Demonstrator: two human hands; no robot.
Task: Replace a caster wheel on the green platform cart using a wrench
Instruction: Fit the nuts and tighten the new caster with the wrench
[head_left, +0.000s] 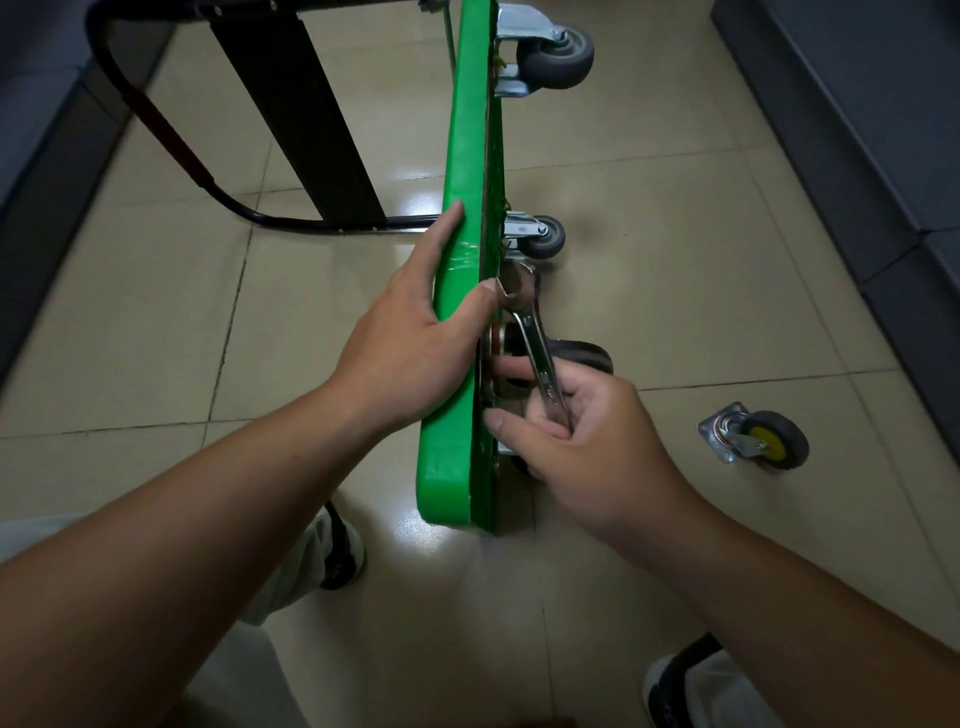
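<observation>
Green cart: green plastic platform cart (457, 312) stands on edge on the beige tiled floor (675, 260).
Hands: left hand (415, 332) clasps its rim; right hand (582, 431) grips a silver steel wrench (535, 338) at the near dark caster (584, 356).
Spare: yellow-hubbed loose caster (753, 436) lies toward the floor's right edge.
Progress: likely midway; whether the bolts are being loosened or tightened, I cannot tell.

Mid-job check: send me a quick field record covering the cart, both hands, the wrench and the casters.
cart: tipped on its side on the floor, underside facing right
left hand: grips the cart's upper edge
right hand: holds the wrench shaft, fingers reaching to the underside
wrench: open end up, beside the underside; cannot tell if it sits on a bolt
near caster: by the right hand, partly hidden
loose caster: on the floor, right of the cart, yellow hub
far casters: two, mounted
</observation>
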